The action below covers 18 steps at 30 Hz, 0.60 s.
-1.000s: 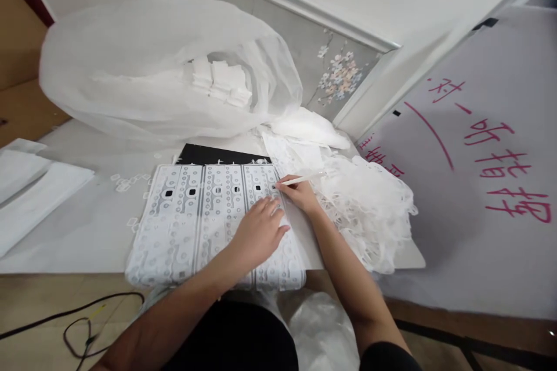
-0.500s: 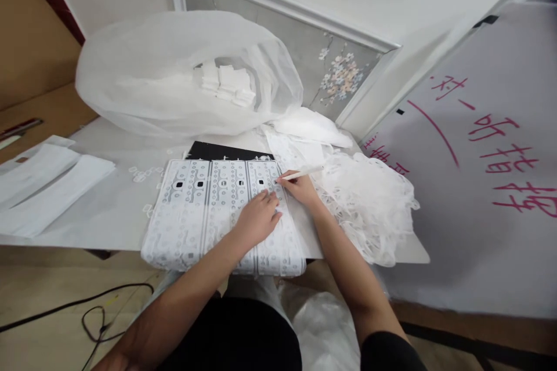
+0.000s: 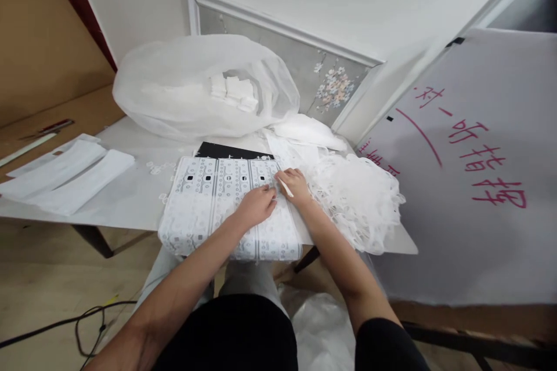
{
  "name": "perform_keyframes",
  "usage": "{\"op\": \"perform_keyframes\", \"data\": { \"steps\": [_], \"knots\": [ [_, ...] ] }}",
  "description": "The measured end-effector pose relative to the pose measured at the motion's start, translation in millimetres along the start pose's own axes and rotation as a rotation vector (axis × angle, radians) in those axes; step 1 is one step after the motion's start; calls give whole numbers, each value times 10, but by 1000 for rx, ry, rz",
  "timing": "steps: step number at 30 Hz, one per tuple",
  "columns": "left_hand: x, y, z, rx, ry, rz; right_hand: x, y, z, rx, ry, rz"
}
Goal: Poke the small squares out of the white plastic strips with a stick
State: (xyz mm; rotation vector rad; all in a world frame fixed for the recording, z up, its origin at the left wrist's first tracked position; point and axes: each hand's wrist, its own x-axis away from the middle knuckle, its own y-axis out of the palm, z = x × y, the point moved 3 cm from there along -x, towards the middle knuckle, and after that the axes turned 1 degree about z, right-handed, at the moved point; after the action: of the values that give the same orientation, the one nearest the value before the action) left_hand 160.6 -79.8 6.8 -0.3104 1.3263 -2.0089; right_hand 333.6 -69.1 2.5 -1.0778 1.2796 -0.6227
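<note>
A stack of white sheets [image 3: 191, 214] with a grey printed pattern and a row of small dark square holes lies in front of me, its near end curving over the table edge. My left hand [image 3: 258, 206] rests on the sheets right of their middle, fingers loosely bent and thumb apart, gripping nothing. At the stack's right edge my right hand [image 3: 294, 185] is closed round a slim white pen-like tool [image 3: 285, 186]. The tool's working tip is hidden by the fingers. A black board [image 3: 230, 151] shows beyond the sheets' far edge.
White cut-out scraps [image 3: 361, 197] are heaped on the right. Behind stands a large translucent bag [image 3: 174, 87] holding white pieces. Long white strips [image 3: 87, 179] lie left on the table [image 3: 139, 208]. A whiteboard [image 3: 435, 232] with red writing stands at right; a black cable [image 3: 56, 324] crosses the floor.
The tool in my right hand has swung from pointing right to lying back across the hand. My left fingers have drawn in slightly. The whole view has shifted.
</note>
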Motion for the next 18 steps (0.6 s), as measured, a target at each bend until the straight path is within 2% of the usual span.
{"op": "perform_keyframes", "data": {
  "steps": [5,7,9,12,15,18],
  "knots": [
    [-5,24,-68,57,-60,21,-37,-207,240,-66,358,450],
    [-6,10,-105,61,-113,55,10,-285,248,-195,419,535],
    [-4,0,-143,37,-170,65,90,-296,174,-478,459,488],
    [-1,12,-180,-41,-225,10,231,-212,-77,-851,474,250],
    [2,35,-195,-110,-242,-44,332,-140,-311,-954,458,88],
    [16,42,-211,-161,-297,-60,356,-114,-414,-1003,471,-13]
  ]
}}
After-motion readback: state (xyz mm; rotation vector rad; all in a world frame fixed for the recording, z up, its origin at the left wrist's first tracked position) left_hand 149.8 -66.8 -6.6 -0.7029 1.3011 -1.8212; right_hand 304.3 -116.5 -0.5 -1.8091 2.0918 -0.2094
